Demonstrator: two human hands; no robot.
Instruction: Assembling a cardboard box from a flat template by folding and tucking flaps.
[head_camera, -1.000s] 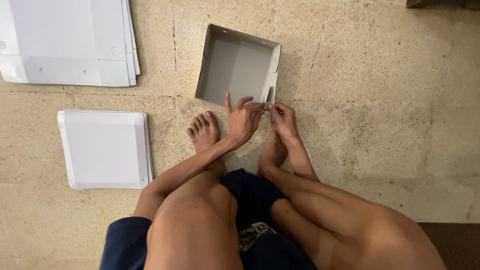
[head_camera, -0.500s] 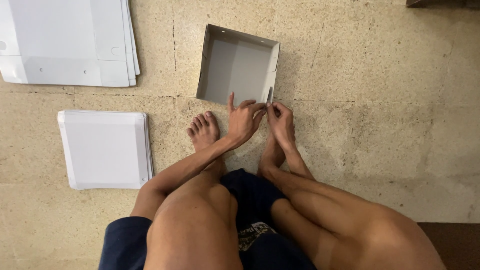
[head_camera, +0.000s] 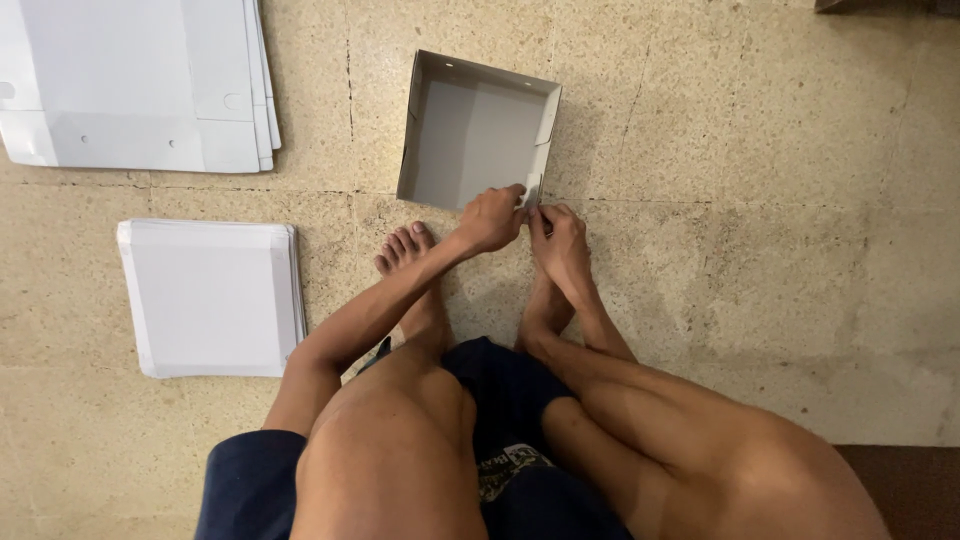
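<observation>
Basically one shallow grey cardboard box tray (head_camera: 478, 132) sits on the speckled stone floor (head_camera: 760, 230) just ahead of the person's feet, open side up. All four walls stand; far and side corners look locked. Both hands meet at the near right corner. Left hand (head_camera: 492, 218) is curled, fingers closed down on the near wall's top edge by that corner. Right hand (head_camera: 558, 240) pinches with thumb and fingertips at a small corner tab (head_camera: 533, 192), touching the left hand's fingertips. Cannot tell if the tab is fully tucked; fingers cover it.

Progress, judged: box is nearly formed, only this last corner looks unfinished. Nothing inside it.

Outward: left foot (head_camera: 408, 262) is bare, planted just beside the box's near left side; the right foot is mostly hidden under the right hand. Knees and dark blue shorts (head_camera: 500, 400) fill the bottom.

Farther left, a stack of finished white trays or lids (head_camera: 210, 297) lies flat, well apart from the box. Top left, a stack of unfolded flat white cardboard blanks (head_camera: 130, 80), so more pieces look left to fold.
</observation>
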